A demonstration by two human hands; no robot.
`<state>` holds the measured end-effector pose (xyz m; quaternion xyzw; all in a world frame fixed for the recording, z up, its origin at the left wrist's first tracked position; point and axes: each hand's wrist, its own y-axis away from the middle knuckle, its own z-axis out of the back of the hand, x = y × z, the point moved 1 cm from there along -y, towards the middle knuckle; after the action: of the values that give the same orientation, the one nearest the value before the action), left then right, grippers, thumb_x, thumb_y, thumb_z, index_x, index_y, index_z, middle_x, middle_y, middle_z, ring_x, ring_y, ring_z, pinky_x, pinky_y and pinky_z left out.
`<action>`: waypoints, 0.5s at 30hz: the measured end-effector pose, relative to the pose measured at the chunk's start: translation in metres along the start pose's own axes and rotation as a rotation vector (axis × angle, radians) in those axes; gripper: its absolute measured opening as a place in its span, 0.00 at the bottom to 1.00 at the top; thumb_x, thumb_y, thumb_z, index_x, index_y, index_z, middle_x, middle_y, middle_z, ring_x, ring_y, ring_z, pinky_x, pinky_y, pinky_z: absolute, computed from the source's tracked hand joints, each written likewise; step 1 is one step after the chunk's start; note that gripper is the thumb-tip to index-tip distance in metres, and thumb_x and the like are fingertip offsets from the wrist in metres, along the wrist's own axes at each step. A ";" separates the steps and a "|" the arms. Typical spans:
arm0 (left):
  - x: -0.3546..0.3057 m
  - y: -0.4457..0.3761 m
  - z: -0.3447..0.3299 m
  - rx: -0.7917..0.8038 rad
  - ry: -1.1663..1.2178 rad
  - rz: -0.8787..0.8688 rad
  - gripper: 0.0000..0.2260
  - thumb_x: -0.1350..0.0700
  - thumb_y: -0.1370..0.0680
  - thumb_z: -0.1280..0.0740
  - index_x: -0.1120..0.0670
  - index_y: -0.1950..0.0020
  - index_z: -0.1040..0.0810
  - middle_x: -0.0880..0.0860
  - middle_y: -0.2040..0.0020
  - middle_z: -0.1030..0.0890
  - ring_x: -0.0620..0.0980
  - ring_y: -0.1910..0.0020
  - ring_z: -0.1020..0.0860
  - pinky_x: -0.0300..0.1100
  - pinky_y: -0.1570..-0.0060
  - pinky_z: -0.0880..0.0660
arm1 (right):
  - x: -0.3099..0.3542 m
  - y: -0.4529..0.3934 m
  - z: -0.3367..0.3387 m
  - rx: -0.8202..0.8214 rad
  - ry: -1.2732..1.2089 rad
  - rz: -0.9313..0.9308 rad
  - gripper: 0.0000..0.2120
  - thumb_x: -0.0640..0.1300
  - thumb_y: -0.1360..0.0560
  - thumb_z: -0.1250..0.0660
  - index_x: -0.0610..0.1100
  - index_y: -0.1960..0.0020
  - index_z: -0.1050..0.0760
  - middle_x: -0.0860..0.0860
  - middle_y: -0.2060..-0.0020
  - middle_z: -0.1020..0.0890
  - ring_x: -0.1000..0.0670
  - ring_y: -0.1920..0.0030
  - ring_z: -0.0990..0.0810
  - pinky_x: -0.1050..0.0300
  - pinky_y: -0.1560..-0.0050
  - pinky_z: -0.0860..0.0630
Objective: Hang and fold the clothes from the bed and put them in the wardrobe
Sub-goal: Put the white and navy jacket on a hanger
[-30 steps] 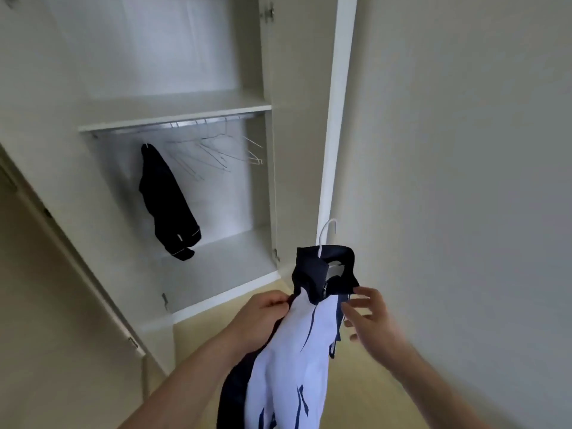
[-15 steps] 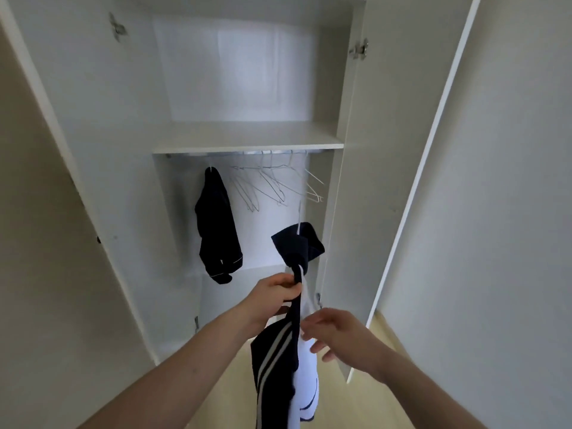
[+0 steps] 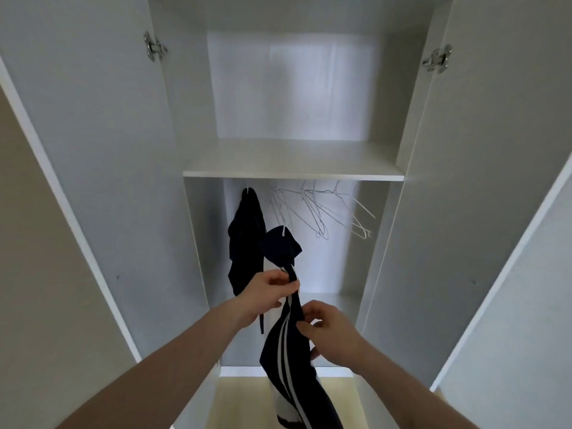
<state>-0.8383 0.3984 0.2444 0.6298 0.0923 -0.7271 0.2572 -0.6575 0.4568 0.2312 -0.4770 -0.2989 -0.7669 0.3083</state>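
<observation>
Now both hands pinch the striped jacket [image 3: 289,351]: left hand [image 3: 263,292] near its collar, right hand [image 3: 331,332] just below. Lift its hanger hook [image 3: 283,232] level, seating it just right of the dark garment [image 3: 244,243].

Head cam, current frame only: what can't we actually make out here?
- Hanging rail: hidden behind the shelf edge; only the tops of the empty wire hangers show.
- Hanger inside the striped garment: covered by its dark collar; only a white hook tip shows.
- Striped garment's lower end: cut off by the bottom edge.
- Dark hung garment: type unclear, partly behind the left hand.
- Right hand fingertips: hidden in fabric.
</observation>
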 end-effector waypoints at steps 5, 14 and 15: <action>-0.009 -0.065 0.061 -0.046 -0.249 -0.040 0.05 0.47 0.22 0.27 0.44 0.47 0.16 0.46 0.49 0.16 0.44 0.50 0.18 0.36 0.55 0.23 | -0.014 -0.072 -0.004 -0.025 -0.080 -0.067 0.05 0.40 0.19 0.33 0.42 0.43 0.21 0.46 0.47 0.18 0.48 0.57 0.13 0.47 0.58 0.14; -0.080 -0.176 0.190 -0.413 -0.404 -0.374 0.13 0.60 0.25 0.27 0.41 0.59 0.21 0.41 0.59 0.18 0.37 0.61 0.22 0.30 0.57 0.28 | -0.019 -0.190 -0.029 -0.096 -0.073 -0.116 0.06 0.40 0.19 0.34 0.42 0.45 0.20 0.46 0.49 0.17 0.47 0.60 0.13 0.43 0.57 0.13; -0.091 -0.186 0.201 -0.448 -0.410 -0.417 0.14 0.61 0.26 0.28 0.41 0.60 0.21 0.40 0.60 0.19 0.37 0.64 0.23 0.28 0.60 0.30 | -0.016 -0.202 -0.032 -0.107 -0.062 -0.120 0.06 0.40 0.19 0.34 0.42 0.45 0.20 0.45 0.50 0.17 0.47 0.60 0.13 0.42 0.57 0.14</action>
<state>-1.0972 0.4879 0.3346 0.3665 0.3221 -0.8369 0.2479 -0.8228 0.5636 0.1717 -0.4974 -0.2948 -0.7838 0.2265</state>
